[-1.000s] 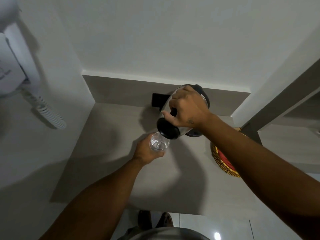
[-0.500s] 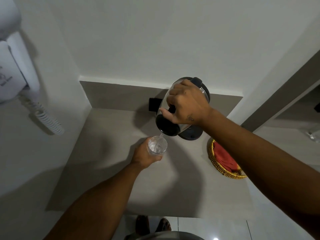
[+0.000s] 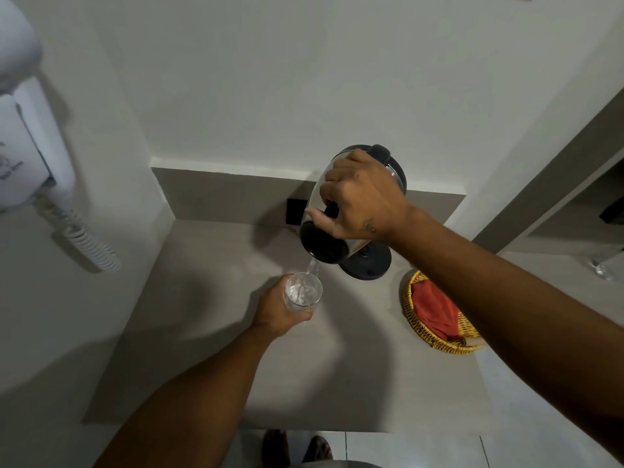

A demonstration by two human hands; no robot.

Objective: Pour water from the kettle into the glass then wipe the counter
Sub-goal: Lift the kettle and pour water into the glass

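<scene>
My right hand (image 3: 363,201) grips the handle of a steel kettle (image 3: 324,243) with a black lid, tipped forward above the grey counter (image 3: 209,319). A thin stream of water (image 3: 312,266) falls from its spout into a clear glass (image 3: 303,292). My left hand (image 3: 277,310) is wrapped around that glass from the left and holds it under the spout. The glass holds some water. The kettle's black base (image 3: 369,265) stands on the counter behind the kettle.
A woven basket (image 3: 439,344) with a red cloth (image 3: 434,310) sits on the counter to the right. A wall-mounted white hair dryer (image 3: 30,143) with a coiled cord (image 3: 84,239) hangs at the left. A black socket (image 3: 295,211) is on the backsplash. Shoes (image 3: 297,449) show below the counter's front edge.
The kettle has tipped further and water now streams into the glass. The view has shifted, so more of the basket shows at the right.
</scene>
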